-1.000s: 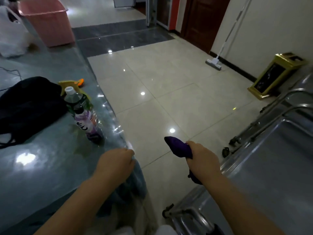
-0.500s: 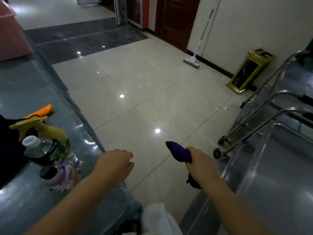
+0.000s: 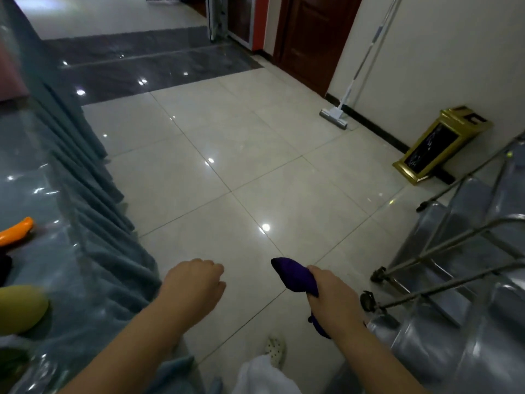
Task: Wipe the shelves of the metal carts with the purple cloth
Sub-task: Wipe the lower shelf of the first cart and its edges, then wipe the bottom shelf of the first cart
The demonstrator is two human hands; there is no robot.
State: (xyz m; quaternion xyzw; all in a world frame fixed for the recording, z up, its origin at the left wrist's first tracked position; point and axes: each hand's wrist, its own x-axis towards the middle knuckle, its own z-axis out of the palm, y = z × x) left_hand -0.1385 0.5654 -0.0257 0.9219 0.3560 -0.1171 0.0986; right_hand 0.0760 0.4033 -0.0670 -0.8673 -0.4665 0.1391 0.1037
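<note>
Over the floor, left hand (image 3: 196, 282) has left the table (image 3: 85, 280), loosely curled, empty; right hand (image 3: 331, 294) grips cloth (image 3: 292, 275) beside carts (image 3: 454, 251), wiping not begun

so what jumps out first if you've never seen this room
The purple cloth, bunched in the right hand at bottom centre over the glossy pale tiled floor. Next, the shiny metal carts crowding the right edge, and the gold bin against the wall beyond them.

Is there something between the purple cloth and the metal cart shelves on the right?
Nothing visible blocks it. The right hand holds the purple cloth over bare floor tiles, just left of the metal carts.
</note>
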